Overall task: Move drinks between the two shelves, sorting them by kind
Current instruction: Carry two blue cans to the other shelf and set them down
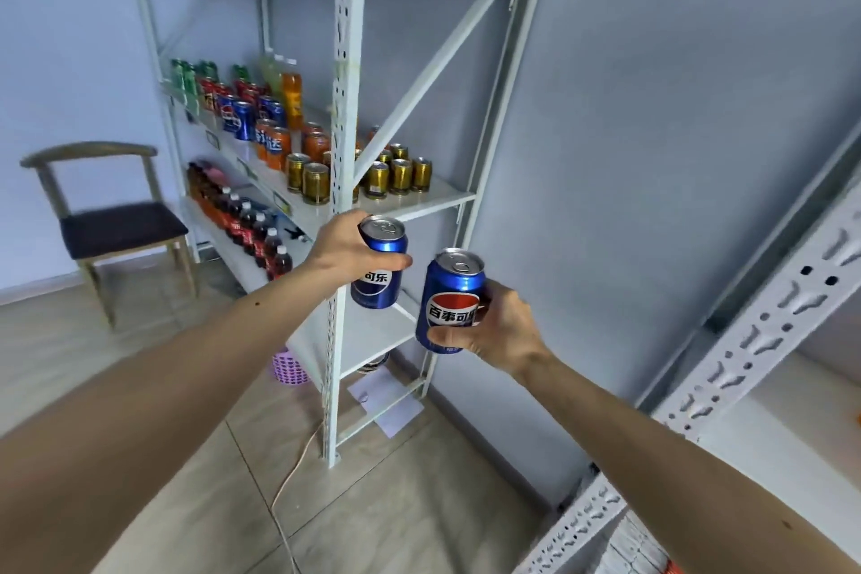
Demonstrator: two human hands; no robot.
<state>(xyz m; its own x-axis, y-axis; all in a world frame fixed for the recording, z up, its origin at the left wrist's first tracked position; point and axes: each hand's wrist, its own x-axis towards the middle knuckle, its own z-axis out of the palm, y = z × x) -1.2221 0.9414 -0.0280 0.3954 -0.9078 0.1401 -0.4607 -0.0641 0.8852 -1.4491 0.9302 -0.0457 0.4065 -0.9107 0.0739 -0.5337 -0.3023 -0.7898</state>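
Carrying two cans at once invites a knock: the left hand (347, 247) grips one blue can (379, 263) just beside the white shelf post (342, 182), and the right hand (496, 329) grips another blue can (449, 301) close alongside. Swinging either in could clip the post or topple the gold cans (400, 175) beyond the left hand. Both stand near upright, tops up, tilted slightly.

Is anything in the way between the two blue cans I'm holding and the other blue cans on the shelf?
Yes. The shelf's white perforated upright post stands between the cans in your left hand and right hand and the blue cans on the shelf. Gold cans and orange cans also sit nearer than that group.
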